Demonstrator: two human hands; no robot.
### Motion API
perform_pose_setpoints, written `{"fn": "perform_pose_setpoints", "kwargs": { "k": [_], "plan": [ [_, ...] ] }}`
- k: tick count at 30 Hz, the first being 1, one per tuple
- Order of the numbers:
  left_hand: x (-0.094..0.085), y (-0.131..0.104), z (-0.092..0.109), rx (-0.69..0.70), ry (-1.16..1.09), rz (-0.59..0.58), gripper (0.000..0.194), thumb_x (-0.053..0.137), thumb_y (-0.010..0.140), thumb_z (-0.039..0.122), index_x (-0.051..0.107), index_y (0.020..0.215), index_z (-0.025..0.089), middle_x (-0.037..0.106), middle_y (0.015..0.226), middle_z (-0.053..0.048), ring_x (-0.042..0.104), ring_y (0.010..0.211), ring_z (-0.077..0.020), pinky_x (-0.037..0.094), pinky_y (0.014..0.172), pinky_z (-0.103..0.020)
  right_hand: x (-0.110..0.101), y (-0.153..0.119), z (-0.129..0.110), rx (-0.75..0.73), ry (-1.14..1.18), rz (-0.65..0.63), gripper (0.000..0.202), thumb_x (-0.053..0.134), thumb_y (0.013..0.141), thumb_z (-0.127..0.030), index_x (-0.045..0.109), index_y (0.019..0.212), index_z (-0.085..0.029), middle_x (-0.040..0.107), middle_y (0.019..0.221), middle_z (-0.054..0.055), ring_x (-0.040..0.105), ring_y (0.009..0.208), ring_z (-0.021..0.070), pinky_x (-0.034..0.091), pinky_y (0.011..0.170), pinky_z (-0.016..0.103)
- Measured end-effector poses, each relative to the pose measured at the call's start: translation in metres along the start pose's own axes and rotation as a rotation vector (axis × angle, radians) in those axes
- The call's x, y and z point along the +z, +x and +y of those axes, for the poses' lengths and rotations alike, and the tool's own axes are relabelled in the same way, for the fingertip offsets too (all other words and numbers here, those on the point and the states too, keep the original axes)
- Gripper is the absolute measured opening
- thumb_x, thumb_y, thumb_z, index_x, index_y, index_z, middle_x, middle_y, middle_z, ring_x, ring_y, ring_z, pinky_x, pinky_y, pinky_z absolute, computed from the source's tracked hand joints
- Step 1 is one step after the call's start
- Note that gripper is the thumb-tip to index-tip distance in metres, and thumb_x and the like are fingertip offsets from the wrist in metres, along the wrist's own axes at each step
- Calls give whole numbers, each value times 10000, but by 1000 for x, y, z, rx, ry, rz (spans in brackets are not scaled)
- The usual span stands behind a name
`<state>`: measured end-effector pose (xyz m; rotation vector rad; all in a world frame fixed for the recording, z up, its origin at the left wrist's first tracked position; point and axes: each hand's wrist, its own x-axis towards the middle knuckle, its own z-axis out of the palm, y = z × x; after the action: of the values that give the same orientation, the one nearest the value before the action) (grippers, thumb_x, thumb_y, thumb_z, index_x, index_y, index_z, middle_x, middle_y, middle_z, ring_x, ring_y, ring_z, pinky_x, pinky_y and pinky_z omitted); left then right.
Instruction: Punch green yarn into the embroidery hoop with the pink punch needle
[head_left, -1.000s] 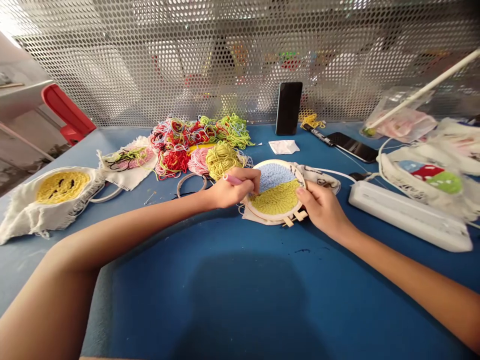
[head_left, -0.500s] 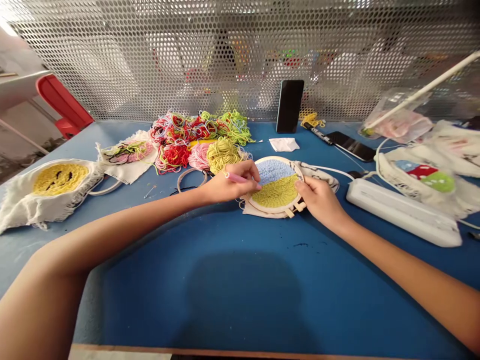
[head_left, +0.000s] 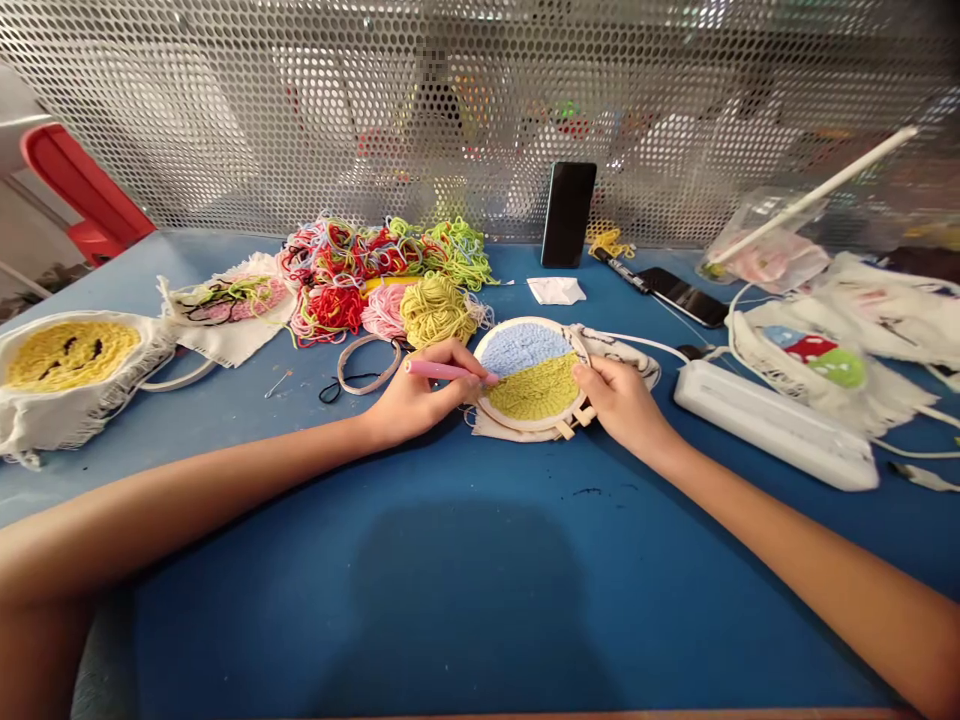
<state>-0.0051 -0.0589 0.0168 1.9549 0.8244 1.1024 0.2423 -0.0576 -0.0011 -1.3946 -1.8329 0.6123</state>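
Note:
My left hand [head_left: 427,395] is closed round a pink pen-like tool [head_left: 442,370], whose tip is at the left part of the stitched surface. The round wooden hoop [head_left: 489,413] holds cloth with light blue loops [head_left: 525,345] above and yellow-green loops [head_left: 536,392] below. My right hand [head_left: 619,400] grips the hoop's right edge, thumb on top and the other fingers mostly hidden beneath. Two small wooden pegs [head_left: 576,424] stick out at the hoop's lower right. Loose cloth [head_left: 510,432] shows under the hoop.
Beyond my left hand lie yarn balls [head_left: 435,310], tangled yarn [head_left: 360,250] and an empty hoop [head_left: 369,364]. A yellow stitched piece [head_left: 75,355] is at far left. A phone [head_left: 568,215] stands behind; a white power strip [head_left: 772,425] and stitched cloth [head_left: 814,355] are at right.
The view has shifted slightly to the right. My left hand has drawn back a little from the stitching and turned, so more of the pink tool shows. My right hand still grips the hoop.

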Motion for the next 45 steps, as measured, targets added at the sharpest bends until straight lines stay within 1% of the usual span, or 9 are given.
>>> {"fn": "perform_pose_setpoints", "kwargs": {
  "k": [8,16,23,28,31,34,36,41,45],
  "plan": [
    [-2,-4,-5,58,-28,98,180,498,851,293,573,789,142,650,766,-35,555,670,-94,429,591,-210,0,-3,-4,5,-28,-22,352,402,856,-366,291,565,-203,257,490,-48,263,455,83,190,429,246],
    [-3,-5,-5,99,-36,109,188,502,850,312,564,807,140,633,746,-34,511,599,-83,399,548,-211,0,-3,-4,-1,-20,-23,364,409,855,-376,279,561,-205,248,487,-48,255,449,80,186,422,245],
    [-1,-5,-5,122,12,-6,168,482,860,293,546,854,139,656,835,-62,590,735,-111,443,626,-215,0,-2,-5,-8,-17,-26,377,411,853,-408,285,561,-205,256,491,-45,254,453,82,190,420,244],
    [-3,-3,3,138,198,-87,166,480,849,257,590,879,136,675,852,-65,617,770,-126,470,682,-230,0,-3,-3,-36,-29,-25,386,397,862,-431,287,570,-204,258,494,-43,259,456,84,193,427,245],
    [-4,4,11,182,301,-158,177,493,834,232,637,876,139,683,837,-65,626,759,-130,476,676,-231,0,-5,-3,-84,-53,-1,375,390,868,-430,298,582,-205,273,493,-41,277,459,89,201,437,250],
    [-5,15,16,217,304,-191,222,470,846,228,667,810,132,693,842,-86,631,779,-137,488,688,-237,0,-7,-5,-116,-58,5,356,386,872,-417,314,596,-205,285,500,-39,283,461,93,209,443,254],
    [-4,21,13,226,289,-240,242,452,853,222,674,813,136,694,867,-96,632,805,-144,495,713,-252,-1,-8,-7,-134,-55,7,345,385,874,-411,326,604,-205,292,504,-37,286,463,97,211,445,257],
    [-1,29,-1,324,341,-475,249,425,842,187,662,916,169,671,885,-82,611,820,-151,487,753,-280,-1,-9,-8,-159,-75,6,366,404,865,-446,324,601,-206,305,499,-37,285,455,97,215,449,266],
    [2,30,-4,316,351,-452,259,409,848,196,662,899,171,663,860,-66,596,794,-141,475,749,-271,0,-6,-2,-127,-92,-1,385,392,866,-464,322,592,-203,312,498,-35,297,468,100,222,450,263]
  ]
}}
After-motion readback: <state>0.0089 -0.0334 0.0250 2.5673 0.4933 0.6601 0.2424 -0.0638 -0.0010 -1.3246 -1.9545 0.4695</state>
